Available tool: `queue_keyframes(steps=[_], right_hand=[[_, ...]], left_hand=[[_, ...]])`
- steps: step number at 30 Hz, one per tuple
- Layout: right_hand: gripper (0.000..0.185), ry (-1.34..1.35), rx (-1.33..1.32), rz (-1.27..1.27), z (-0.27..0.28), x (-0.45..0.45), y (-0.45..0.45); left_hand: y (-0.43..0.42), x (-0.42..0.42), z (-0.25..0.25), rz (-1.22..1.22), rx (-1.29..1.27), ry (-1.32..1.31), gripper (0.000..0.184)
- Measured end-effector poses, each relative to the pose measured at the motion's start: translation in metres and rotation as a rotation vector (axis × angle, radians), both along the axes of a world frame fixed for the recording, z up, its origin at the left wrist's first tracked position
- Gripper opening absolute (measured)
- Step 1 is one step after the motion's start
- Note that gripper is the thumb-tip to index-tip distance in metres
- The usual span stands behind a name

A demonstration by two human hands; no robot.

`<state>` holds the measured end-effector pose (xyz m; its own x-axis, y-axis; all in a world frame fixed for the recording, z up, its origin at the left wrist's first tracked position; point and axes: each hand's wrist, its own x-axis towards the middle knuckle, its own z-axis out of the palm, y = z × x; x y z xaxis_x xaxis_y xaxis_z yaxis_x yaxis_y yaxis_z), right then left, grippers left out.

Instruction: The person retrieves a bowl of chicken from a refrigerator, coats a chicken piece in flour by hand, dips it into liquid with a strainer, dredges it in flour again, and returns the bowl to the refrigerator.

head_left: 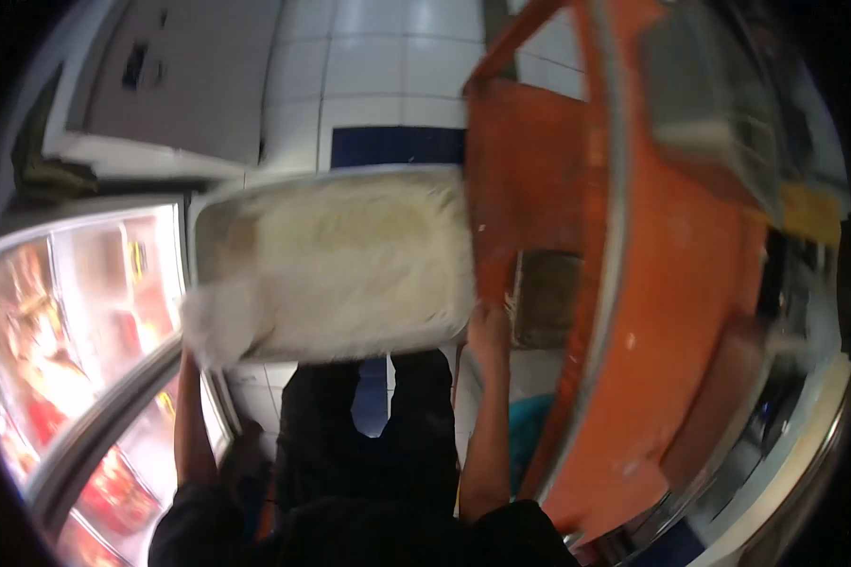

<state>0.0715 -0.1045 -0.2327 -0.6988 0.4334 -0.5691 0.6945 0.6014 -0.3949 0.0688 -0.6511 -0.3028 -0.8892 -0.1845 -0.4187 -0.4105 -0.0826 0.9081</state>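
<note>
A wide rectangular tub (463, 260) is held level in front of my body, above my dark-clothed legs. Pale, flour-like powder (359, 255) covers its inside, blurred by motion. My right hand (487, 331) grips the near right corner of the tub. At the near left corner, my left hand (189, 348) supports the tub, its fingers mostly hidden. A whitish, blurred bag or cloth (222, 321) lies over that corner, and I cannot make out whether the left hand also holds it.
On the left stands a lit glass display case (76, 331) with a metal frame and red items inside. An orange counter or cart (671, 312) runs along the right. White tiles (364, 66) with a dark blue strip (397, 146) cover the floor. A grey cabinet (180, 76) stands at far left.
</note>
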Motion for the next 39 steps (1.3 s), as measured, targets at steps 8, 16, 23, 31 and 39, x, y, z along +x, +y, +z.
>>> queue_keyframes(steps=[8, 16, 23, 31, 39], right_hand=[[0.030, 0.127, 0.305, -0.073, 0.313, 0.163, 0.005], [0.030, 0.088, 0.569, -0.562, 0.419, 0.331, 0.074], [0.038, 0.058, 0.401, -0.723, 0.377, 0.411, 0.124], [0.031, 0.010, 0.316, -0.677, 0.396, 0.372, 0.143], [0.011, 0.685, 0.102, -0.235, 0.415, 0.184, 0.158]], left_hand=[[0.002, 0.053, 0.288, -0.138, 0.102, -0.108, 0.037], [0.212, -0.016, 0.331, -0.650, 0.249, -0.028, 0.039], [0.541, -0.122, 0.347, -1.263, -0.023, 0.224, 0.028], [0.740, -0.243, 0.246, -1.415, -0.482, 0.890, 0.037], [0.523, -0.071, 0.386, -0.611, -0.643, 0.915, 0.036]])
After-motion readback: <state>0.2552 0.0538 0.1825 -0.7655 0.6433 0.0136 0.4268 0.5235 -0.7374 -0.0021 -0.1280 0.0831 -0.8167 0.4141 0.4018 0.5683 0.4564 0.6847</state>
